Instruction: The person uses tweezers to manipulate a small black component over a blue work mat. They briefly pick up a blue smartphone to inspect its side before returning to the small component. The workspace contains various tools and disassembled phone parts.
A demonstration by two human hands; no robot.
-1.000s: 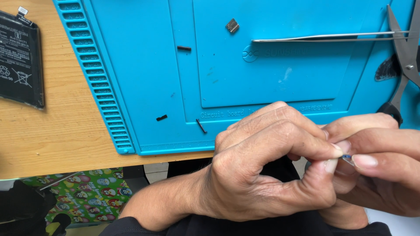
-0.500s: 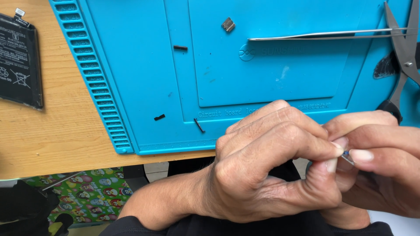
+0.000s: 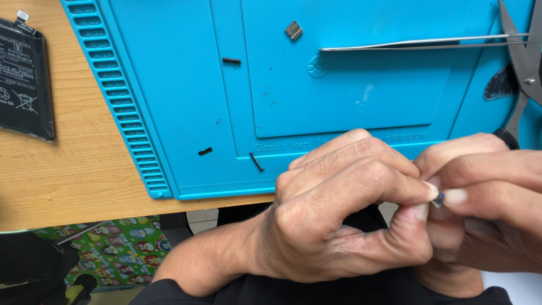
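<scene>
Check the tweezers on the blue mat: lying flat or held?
Lying flat. The tweezers rest on the blue mat, untouched; the left hand and right hand pinch a tiny part instead.

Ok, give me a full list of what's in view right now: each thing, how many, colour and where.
work mat: 1, bright blue, covers most of the wooden table, ridged strip along its left edge
tweezers: 1, silver, lying across the upper mat, tips pointing left
scissors: 1, grey metal with black handle, at the right edge, partly cut off
small metal part: 1, grey, upper mat, left of the tweezer tips
small black pieces: 3, black, scattered on the left half of the mat
flat battery: 1, black, on the bare wood at far left
tiny part: 1, dark bluish, pinched between both hands' fingertips; too small to identify
left hand: 1, low centre
right hand: 1, low right
</scene>
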